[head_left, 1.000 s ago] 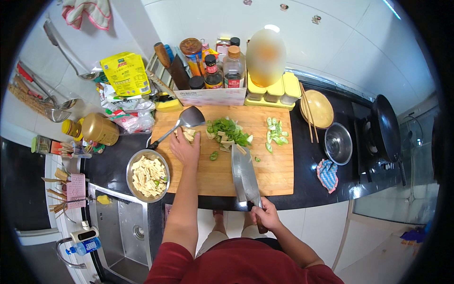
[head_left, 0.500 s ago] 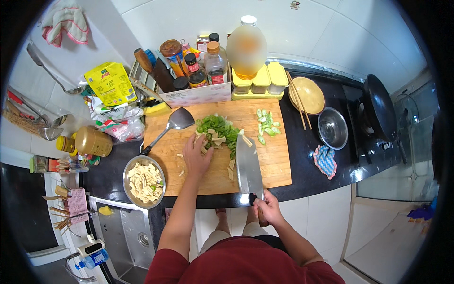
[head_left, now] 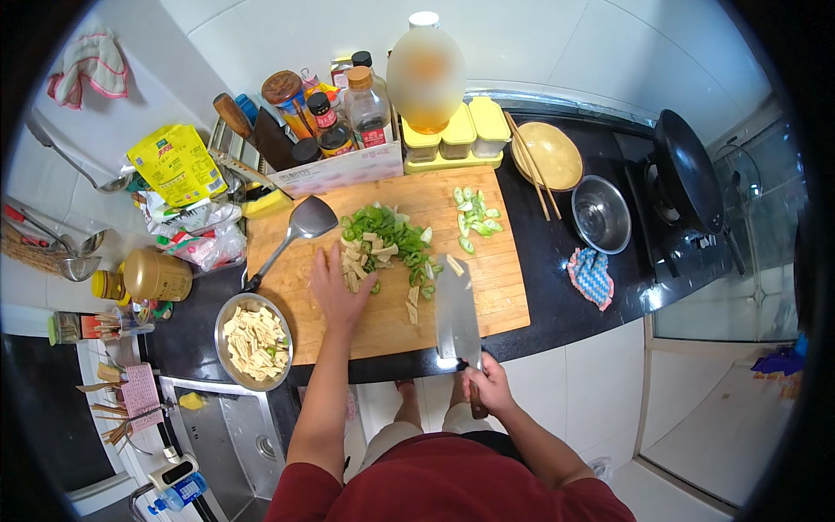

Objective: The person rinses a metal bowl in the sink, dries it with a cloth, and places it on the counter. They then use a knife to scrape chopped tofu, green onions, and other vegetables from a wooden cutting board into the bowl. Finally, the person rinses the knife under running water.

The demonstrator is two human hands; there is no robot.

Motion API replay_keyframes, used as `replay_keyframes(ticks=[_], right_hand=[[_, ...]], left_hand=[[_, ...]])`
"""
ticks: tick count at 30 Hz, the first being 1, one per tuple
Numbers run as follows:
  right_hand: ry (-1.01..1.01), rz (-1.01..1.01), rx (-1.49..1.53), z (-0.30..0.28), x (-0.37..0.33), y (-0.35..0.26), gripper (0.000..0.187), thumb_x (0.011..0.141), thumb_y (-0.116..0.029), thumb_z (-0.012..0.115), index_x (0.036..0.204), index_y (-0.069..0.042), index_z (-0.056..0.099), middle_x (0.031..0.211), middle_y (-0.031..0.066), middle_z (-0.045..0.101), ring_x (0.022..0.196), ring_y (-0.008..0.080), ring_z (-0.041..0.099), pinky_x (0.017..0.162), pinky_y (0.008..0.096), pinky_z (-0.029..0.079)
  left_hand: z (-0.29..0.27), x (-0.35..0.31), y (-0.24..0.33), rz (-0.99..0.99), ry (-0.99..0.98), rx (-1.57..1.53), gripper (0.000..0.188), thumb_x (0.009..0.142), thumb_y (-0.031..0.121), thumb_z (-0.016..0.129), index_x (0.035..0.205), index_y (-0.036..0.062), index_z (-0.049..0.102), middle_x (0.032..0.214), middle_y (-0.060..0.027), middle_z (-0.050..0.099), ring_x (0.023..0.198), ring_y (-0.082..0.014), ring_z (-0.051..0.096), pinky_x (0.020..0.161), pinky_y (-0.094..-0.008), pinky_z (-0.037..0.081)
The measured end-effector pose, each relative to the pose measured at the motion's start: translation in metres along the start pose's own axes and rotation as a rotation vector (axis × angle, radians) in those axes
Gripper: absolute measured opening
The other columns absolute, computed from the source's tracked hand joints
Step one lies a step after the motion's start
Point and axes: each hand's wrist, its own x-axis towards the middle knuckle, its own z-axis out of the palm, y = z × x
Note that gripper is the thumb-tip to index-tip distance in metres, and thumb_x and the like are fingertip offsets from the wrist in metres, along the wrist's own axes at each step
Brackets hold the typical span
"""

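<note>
My right hand point(head_left: 490, 385) is closed round the brown handle of a cleaver point(head_left: 457, 306). Its broad blade lies over the front right part of the wooden cutting board point(head_left: 383, 335), with a pale strip stuck near its tip. On the board's left half, my left hand point(head_left: 339, 291) has its fingers apart at the edge of some pale cut strips point(head_left: 354, 264), apparently tofu skin. These strips mix into a pile of chopped green pepper point(head_left: 391, 233). Sliced scallion point(head_left: 475, 217) lies separately at the back right. A spatula point(head_left: 306, 222) rests on the board's left side.
Left of the board, a metal bowl point(head_left: 253, 342) of pale strips stands beside the sink point(head_left: 228, 426). A box of bottles point(head_left: 339, 170) and yellow-lidded seasoning jars point(head_left: 457, 139) line the back. To the right are a yellow bowl point(head_left: 557, 157) with chopsticks, a steel bowl point(head_left: 600, 215), a cloth point(head_left: 591, 278) and a wok point(head_left: 687, 174).
My left hand has drawn back left from the green pile and its fingers have spread, baring more pale strips. My right hand keeps hold of the cleaver. The view has shifted slightly.
</note>
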Motion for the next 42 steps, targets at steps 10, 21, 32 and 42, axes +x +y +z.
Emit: replay_keyframes(ticks=[10,21,32,42], right_hand=[[-0.099,0.038,-0.012,0.079,0.06,-0.012,0.005,0.094,-0.011,0.052,0.094,-0.005,0.049,0.068,0.0038,0.055,0.052,0.012,0.054,0.046,0.0262,0.045],[-0.154,-0.008,-0.11,0.093,0.048,-0.035,0.008,0.091,-0.008,0.055,0.098,-0.004,0.051,0.068,0.0032,0.055,0.052,0.0104,0.054,0.047,0.0249,0.044],[-0.514,-0.01,-0.188,0.154,0.023,-0.055,0.02,0.091,-0.015,0.056,0.107,-0.004,0.054,0.07,0.002,0.055,0.054,0.0095,0.054,0.049,0.0244,0.045],[-0.707,0.096,-0.298,0.227,0.027,-0.022,0.015,0.091,-0.012,0.054,0.103,-0.003,0.052,0.07,0.0025,0.055,0.055,0.0108,0.054,0.048,0.0256,0.045]], left_hand=[[0.012,0.018,0.051,0.162,-0.082,0.007,0.079,0.069,0.054,0.073,0.135,0.0159,0.05,0.142,-0.0193,0.04,0.125,-0.0384,0.04,0.102,-0.0488,0.031],[0.011,0.003,0.071,0.105,0.101,-0.192,0.048,0.079,0.029,0.07,0.121,0.0101,0.058,0.136,-0.0171,0.046,0.117,-0.0384,0.042,0.099,-0.0459,0.035],[-0.112,-0.003,0.041,-0.018,0.274,-0.017,0.043,0.08,0.019,0.069,0.12,0.0064,0.059,0.135,-0.0207,0.046,0.114,-0.0412,0.043,0.098,-0.0476,0.036],[-0.151,-0.043,-0.081,-0.414,0.356,0.213,0.038,0.085,0.026,0.065,0.119,0.009,0.062,0.133,-0.0196,0.048,0.117,-0.0409,0.042,0.099,-0.0491,0.034]])
